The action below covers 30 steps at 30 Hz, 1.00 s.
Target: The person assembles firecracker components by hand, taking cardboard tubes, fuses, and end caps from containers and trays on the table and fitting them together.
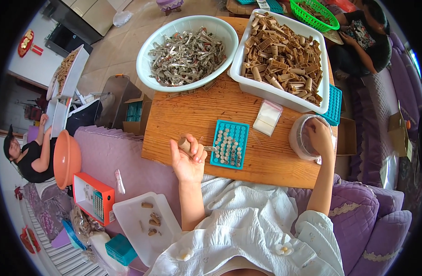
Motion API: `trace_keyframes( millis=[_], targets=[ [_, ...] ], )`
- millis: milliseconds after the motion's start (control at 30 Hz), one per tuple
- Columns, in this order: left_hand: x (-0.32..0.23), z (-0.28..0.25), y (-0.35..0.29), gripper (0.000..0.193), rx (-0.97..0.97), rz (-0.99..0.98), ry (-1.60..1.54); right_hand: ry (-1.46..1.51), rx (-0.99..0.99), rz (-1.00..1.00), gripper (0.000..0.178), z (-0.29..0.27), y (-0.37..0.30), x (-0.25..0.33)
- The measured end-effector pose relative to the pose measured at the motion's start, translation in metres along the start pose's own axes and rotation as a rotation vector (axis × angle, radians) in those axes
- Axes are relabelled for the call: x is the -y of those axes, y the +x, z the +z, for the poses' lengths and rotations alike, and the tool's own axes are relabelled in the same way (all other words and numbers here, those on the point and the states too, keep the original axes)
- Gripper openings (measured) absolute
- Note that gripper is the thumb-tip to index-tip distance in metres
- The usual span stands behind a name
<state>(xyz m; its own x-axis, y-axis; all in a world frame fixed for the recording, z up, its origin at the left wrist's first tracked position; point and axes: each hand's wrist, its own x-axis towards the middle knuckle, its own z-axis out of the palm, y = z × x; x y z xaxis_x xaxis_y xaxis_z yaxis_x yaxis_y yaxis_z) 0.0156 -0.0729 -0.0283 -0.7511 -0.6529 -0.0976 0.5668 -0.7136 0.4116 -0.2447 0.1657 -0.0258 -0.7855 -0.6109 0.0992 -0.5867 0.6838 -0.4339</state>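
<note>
My left hand (189,166), palm up, is closed round a short brown cylinder (185,146) above the table's near edge. A small shiny metal piece (210,148) sticks out from its fingers toward the teal tray. That teal tray (219,161) has rows of round holes, many filled with small silvery round pieces (227,146). My right hand (319,136) reaches down into a clear round plastic tub (297,140) at the table's right edge. Its fingertips are hidden inside the tub, so what they hold cannot be made out.
A pale basin (146,69) of small silvery packets and a white bin (280,92) of brown wooden-looking pieces stand at the back. Clear plastic bags (268,117) lie near the tub. A white tray (128,216) sits on the sofa at left. Two other people sit farther off.
</note>
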Motion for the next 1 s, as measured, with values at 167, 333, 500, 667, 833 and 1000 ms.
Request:
trace_keyframes(
  millis=[167,333,500,667,833,1000],
  targets=[
    [0.005,0.013,-0.003,0.046,-0.025,0.010,0.218,0.379,0.066,0.186,0.010,-0.022,-0.004,0.009],
    [0.014,0.016,-0.008,0.041,-0.096,-0.008,0.186,0.579,0.024,0.252,0.012,-0.023,-0.003,-0.003],
    [0.014,0.032,-0.019,0.035,-0.021,-0.045,0.299,0.837,-0.091,0.200,0.004,-0.029,-0.010,0.022],
    [0.012,0.034,-0.025,0.034,0.101,-0.110,0.189,1.025,-0.036,0.006,0.002,-0.022,-0.019,0.093],
    [0.010,0.054,-0.031,0.039,0.009,-0.186,0.231,1.207,0.202,-0.111,0.005,-0.006,-0.030,0.156],
    [0.012,0.057,-0.033,0.043,0.042,-0.229,0.267,1.029,0.094,-0.349,0.008,0.002,-0.030,0.197]
  ],
)
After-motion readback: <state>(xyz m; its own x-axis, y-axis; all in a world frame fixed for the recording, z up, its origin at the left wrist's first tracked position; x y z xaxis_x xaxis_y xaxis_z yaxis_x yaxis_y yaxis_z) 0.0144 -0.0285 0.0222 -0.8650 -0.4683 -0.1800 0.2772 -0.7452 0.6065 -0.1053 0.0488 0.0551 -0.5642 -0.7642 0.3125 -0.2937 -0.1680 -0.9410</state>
